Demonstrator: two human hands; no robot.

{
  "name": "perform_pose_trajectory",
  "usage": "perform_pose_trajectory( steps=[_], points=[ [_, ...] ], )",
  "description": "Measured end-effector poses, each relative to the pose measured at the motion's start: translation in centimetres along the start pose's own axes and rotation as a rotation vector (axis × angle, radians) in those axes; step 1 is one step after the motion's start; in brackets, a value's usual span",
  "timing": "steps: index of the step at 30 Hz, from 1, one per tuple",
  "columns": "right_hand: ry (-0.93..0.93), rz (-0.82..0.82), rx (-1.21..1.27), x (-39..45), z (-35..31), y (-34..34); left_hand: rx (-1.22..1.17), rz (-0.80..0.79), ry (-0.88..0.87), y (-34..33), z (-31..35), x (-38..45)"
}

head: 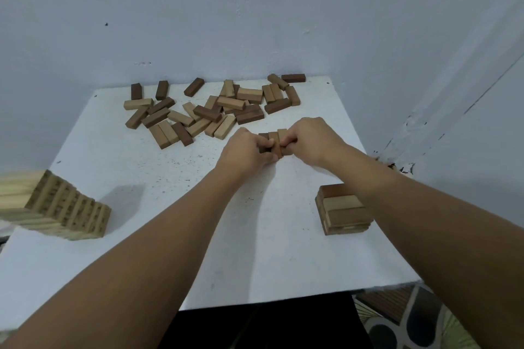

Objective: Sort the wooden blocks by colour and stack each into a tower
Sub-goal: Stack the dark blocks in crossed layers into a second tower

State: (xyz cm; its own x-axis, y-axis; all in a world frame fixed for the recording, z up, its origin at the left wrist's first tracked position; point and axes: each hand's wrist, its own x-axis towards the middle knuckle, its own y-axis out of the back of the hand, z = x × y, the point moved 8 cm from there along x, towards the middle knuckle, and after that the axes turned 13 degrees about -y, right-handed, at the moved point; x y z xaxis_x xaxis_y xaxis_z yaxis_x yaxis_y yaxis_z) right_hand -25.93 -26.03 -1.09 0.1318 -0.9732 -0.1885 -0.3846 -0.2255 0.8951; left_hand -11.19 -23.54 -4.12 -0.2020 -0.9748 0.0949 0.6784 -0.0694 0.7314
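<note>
Both hands meet mid-desk: the left hand (246, 150) and right hand (307, 137) each curl their fingers around a small row of brown wooden blocks (274, 141) pressed side by side. Loose mixed-brown wooden blocks (209, 110) lie scattered at the white desk's (141, 167) far edge. A short brown tower (344, 211) stands near right, a pale wooden tower (56, 207) at left.

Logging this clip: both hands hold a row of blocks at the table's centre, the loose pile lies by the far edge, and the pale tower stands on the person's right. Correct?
Not quite. The head view shows the pale tower on the person's left; the short brown stack is on the right. Both the left hand and right hand do hold the row of blocks, and the loose pile lies by the far edge.
</note>
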Motion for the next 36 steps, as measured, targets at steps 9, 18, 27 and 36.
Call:
perform_pose_trajectory(
  steps=[9, 18, 27, 36],
  points=[
    [0.098, -0.126, -0.048, -7.2, -6.8, -4.3, 0.044, 0.005, 0.029, 4.6, -1.3, -10.9],
    [0.113, -0.137, 0.198, -16.2, -7.7, -7.0, -0.01, 0.032, 0.099, 5.2, -2.1, -20.2],
    [0.143, -0.164, 0.327, -17.4, -6.6, -7.6, -0.156, 0.052, 0.1, 6.1, -1.4, -22.2],
    [0.105, -0.327, 0.113, -15.3, -5.6, -9.1, -0.065, -0.246, 0.155, 6.8, -3.1, -19.6]
  ],
)
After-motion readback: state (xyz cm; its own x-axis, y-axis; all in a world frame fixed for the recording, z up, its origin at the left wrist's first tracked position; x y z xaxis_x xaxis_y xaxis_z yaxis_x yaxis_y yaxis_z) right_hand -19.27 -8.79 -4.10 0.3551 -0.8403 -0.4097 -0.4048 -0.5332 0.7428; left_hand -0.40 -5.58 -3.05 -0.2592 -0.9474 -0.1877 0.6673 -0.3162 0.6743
